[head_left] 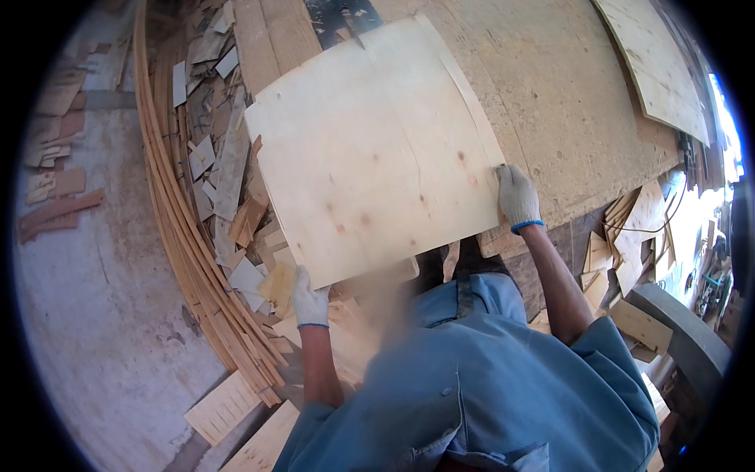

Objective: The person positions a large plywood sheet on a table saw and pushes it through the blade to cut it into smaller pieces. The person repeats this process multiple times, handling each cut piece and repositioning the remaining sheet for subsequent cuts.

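Observation:
A pale plywood sheet [377, 157] with several knots lies at the near end of a wooden work table [566, 102], its near edge reaching out toward my body. My left hand [309, 299], in a white knit glove with a blue cuff, is closed on the sheet's near left corner. At the sheet's right edge, my right hand [517, 195], gloved the same way, grips near the near right corner. A narrow strip [464, 86] runs along the sheet's right side. At the far edge, a thin upright blade-like piece [354, 30] meets the sheet beside a dark plate [329, 17].
Long thin wood strips [177, 212] lie bundled along the left. Wood offcuts [228, 173] are heaped between them and the table. Another plywood sheet [657, 67] rests at the far right. More boards [629, 236] lean below the table's right side, near a grey curved object [684, 330].

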A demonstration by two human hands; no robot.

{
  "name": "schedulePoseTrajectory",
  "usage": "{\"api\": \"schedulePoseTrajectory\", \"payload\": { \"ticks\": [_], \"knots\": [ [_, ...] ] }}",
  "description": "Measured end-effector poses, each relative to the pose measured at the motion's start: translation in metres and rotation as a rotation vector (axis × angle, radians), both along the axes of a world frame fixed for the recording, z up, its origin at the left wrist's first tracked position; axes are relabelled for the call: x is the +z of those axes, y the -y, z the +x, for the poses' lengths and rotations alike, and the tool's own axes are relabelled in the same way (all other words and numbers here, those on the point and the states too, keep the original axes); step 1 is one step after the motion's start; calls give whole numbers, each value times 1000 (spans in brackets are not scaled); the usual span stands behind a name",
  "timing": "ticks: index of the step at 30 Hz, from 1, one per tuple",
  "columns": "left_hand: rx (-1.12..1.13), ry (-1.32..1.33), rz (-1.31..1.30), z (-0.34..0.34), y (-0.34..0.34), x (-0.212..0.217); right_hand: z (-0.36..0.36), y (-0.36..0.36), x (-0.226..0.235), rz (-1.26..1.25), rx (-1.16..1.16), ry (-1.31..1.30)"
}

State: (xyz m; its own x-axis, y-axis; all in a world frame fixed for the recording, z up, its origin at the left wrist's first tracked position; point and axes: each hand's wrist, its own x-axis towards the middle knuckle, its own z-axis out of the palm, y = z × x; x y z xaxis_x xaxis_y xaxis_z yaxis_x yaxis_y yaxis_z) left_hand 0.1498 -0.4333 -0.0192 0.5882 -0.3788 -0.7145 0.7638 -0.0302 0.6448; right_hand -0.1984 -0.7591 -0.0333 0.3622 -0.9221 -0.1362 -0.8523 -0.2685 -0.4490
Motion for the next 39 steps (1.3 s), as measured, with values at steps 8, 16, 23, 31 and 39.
{"api": "schedulePoseTrajectory", "payload": {
  "ticks": [8, 16, 23, 31, 39],
  "knots": [
    [35, 16, 13, 10, 19, -6, 22, 21, 20, 83, -46, -62],
    [-2, 35, 36, 22, 38, -5, 34, 38, 16, 115, -100, 4],
    [9, 65, 56, 31, 51, -6, 45, 43, 30, 91, -26, -118],
    [7, 23, 52, 45, 58, -12, 51, 56, 14, 102, -56, -140],
    [16, 74, 31, 54, 82, -8, 56, 78, -16, 1, -40, -61]
  ]
}}
